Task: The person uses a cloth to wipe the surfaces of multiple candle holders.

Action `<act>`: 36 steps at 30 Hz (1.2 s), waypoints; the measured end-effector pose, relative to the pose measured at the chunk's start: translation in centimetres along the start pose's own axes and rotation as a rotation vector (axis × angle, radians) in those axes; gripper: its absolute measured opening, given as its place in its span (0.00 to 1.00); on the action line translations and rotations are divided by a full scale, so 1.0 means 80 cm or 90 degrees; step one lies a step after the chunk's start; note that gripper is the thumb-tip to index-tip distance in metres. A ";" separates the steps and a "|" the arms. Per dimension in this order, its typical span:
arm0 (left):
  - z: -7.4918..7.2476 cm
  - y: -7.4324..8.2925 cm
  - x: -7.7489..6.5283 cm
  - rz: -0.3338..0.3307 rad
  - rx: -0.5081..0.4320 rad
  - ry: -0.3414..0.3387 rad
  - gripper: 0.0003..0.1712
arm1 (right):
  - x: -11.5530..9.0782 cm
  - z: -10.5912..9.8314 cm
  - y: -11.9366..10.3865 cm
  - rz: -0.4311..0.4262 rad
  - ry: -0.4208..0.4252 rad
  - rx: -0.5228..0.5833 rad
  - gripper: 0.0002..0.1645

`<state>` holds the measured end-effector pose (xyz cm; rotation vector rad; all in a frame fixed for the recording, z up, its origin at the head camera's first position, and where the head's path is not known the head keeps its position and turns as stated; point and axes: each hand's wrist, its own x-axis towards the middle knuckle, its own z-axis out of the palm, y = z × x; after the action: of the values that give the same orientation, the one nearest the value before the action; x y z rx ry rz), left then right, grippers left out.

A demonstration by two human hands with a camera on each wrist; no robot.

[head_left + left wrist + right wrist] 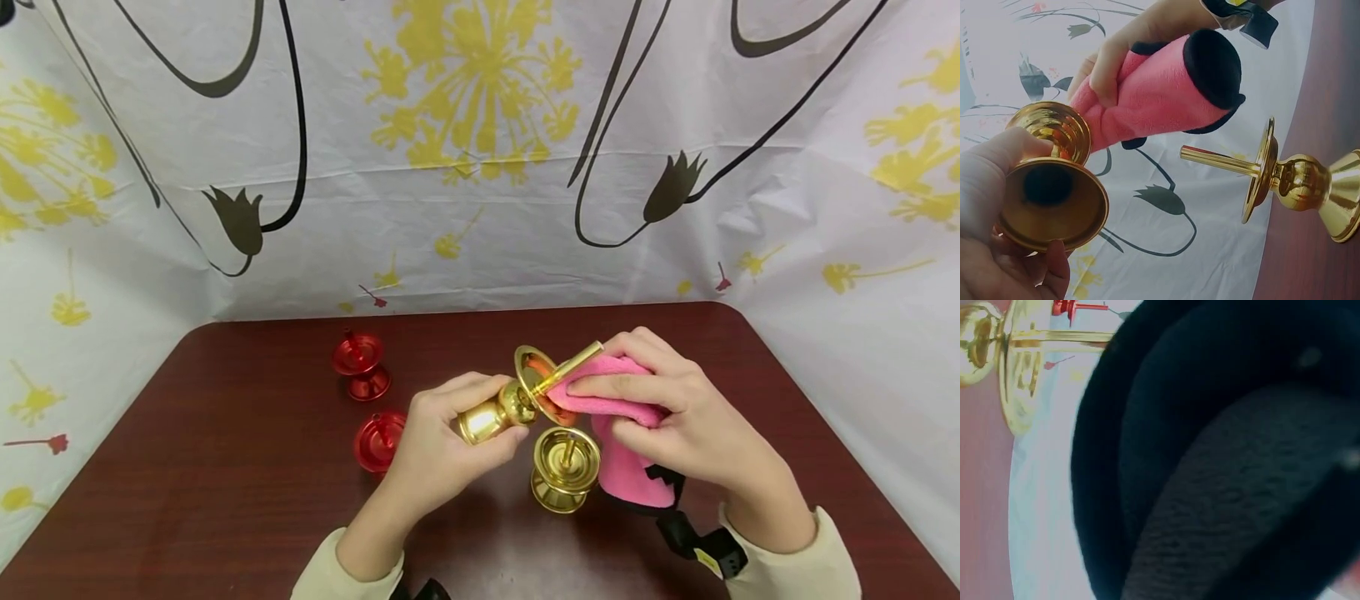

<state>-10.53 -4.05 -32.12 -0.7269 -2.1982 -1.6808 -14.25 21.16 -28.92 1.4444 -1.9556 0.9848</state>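
My left hand [438,446] grips a gold candle holder [480,422] by its stem and base, tilted so its thin central rod points up and right. In the left wrist view, the hollow underside of its base [1088,228] faces the camera. A pink plush cloth [633,479] with black trim is pinched in my right hand [686,408]; it touches the holder's dish beside the rod, and its rest hangs below. Its dark end [1100,487] fills much of the right wrist view, hiding the fingers. Just below the hands, a second gold candle holder [562,483] stands upright.
Two red candle holders stand left of centre on the dark brown table [210,467]: a farther one [358,357] and a nearer one [375,446], partly covered by my left hand. A patterned white sheet [510,242] rises behind the table and along both sides.
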 end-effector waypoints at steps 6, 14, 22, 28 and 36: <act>0.003 0.000 0.000 0.004 -0.004 -0.022 0.22 | -0.002 0.007 0.006 0.021 0.033 -0.013 0.24; 0.003 -0.002 0.000 0.010 0.012 0.021 0.22 | -0.003 0.009 0.006 0.067 0.010 0.058 0.30; -0.001 -0.006 0.004 -0.033 0.048 0.048 0.22 | -0.004 0.008 -0.005 0.108 -0.041 0.127 0.37; -0.004 -0.011 0.004 -0.013 0.065 0.045 0.21 | 0.001 0.020 -0.014 0.079 0.000 0.193 0.39; -0.005 -0.009 0.005 0.090 0.174 0.081 0.21 | 0.007 0.027 -0.040 0.208 0.025 0.204 0.39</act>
<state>-11.26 -4.49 -32.41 -0.6656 -2.1740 -1.2891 -11.31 18.55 -29.01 1.2721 -2.1190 1.5187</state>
